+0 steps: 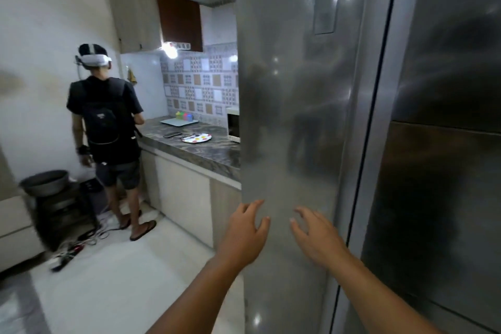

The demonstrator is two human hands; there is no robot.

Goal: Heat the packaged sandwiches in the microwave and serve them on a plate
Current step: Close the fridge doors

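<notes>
I stand in front of a tall steel fridge (292,89) with its doors closed. My left hand (245,233) reaches toward its left edge, fingers spread, holding nothing. My right hand (315,238) hovers in front of the fridge's left door, also empty with fingers apart. A white microwave (233,127) shows partly behind the fridge's side, on the dark stone counter (200,150). A white plate with coloured dots (197,138) lies on the counter left of the microwave. No sandwiches are in view.
Another person (108,127) with a backpack and headset stands at the counter's far end. A phone (172,134), a pale tray (179,121) and coloured containers lie on the counter. A dark stool with a basin (44,183) and cables on the floor sit at left.
</notes>
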